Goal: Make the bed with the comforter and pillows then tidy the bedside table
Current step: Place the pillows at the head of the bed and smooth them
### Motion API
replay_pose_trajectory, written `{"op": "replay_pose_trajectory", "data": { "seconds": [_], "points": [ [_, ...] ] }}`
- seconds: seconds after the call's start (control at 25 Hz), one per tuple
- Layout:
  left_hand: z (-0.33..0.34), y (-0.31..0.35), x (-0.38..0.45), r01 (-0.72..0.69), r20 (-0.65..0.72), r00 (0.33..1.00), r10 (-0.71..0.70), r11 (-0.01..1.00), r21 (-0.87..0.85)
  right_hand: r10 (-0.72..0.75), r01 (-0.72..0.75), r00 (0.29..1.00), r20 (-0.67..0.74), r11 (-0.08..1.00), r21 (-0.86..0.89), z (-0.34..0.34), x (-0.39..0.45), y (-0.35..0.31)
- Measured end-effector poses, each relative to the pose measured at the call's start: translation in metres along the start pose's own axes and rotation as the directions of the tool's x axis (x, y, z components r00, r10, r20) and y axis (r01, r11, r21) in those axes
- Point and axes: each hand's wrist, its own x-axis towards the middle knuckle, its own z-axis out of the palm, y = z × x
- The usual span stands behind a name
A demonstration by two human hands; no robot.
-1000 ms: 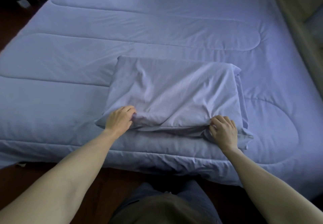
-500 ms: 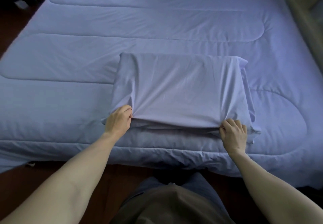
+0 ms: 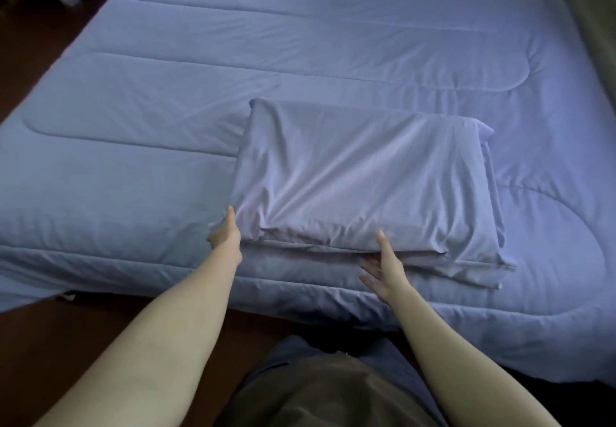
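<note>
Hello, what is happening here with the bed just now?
A person is making a bed. The blue comforter is spread flat over it, and a pillow in a matching case lies on top, near the edge closest to the person. The left hand touches the pillow's near left corner. The right hand is open with fingers spread at the pillow's near edge. No bedside table is in view.

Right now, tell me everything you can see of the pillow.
The pillow is rectangular, in a soft, creased lavender cotton-looking case matching the comforter it lies flat on, near the bed's near edge. Loose case fabric trails at its right end. The left hand touches its near left corner; the right hand, open, reaches its near edge.
</note>
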Motion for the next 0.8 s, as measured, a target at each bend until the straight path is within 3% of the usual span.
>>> {"op": "replay_pose_trajectory", "data": {
  "seconds": [0.08, 0.16, 0.28, 0.48, 0.6, 0.72, 0.76, 0.8],
  "points": [
    [0.004, -0.003, 0.0, 0.097, 0.1, 0.992, -0.077, 0.972, -0.215, 0.017, -0.02, 0.999, 0.039, 0.997, 0.071, 0.016, 0.004, -0.002],
    [0.005, -0.006, 0.008, 0.013, 0.036, 0.999, -0.003, 0.958, -0.287, -0.064, 0.067, 0.998, -0.03, 0.993, 0.1, 0.024, 0.009, 0.001],
    [-0.006, -0.01, 0.02, -0.123, -0.073, 0.991, 0.108, 0.958, -0.259, -0.148, 0.158, 0.979, -0.141, 0.985, 0.068, 0.025, 0.008, 0.016],
    [-0.024, -0.028, 0.038, -0.096, -0.046, 0.995, 0.086, 0.949, -0.3, -0.152, 0.155, 0.975, -0.165, 0.988, 0.007, 0.02, 0.0, 0.03],
    [-0.024, -0.025, 0.04, -0.171, -0.119, 0.98, 0.159, 0.98, -0.099, -0.085, 0.089, 0.988, -0.133, 0.996, 0.028, 0.018, 0.002, 0.025],
    [-0.021, -0.015, 0.019, -0.369, -0.233, 0.877, 0.421, 0.899, 0.235, -0.056, 0.075, 0.985, -0.165, 0.991, 0.114, -0.003, 0.005, 0.026],
    [-0.019, -0.013, 0.01, -0.494, -0.209, 0.788, 0.579, 0.798, 0.345, -0.061, 0.092, 0.977, -0.203, 0.985, 0.147, -0.013, 0.006, 0.025],
    [-0.012, -0.013, -0.002, -0.634, -0.113, 0.66, 0.743, 0.631, 0.447, -0.064, 0.111, 0.966, -0.25, 0.977, 0.18, -0.024, 0.006, 0.021]
  ]
}}
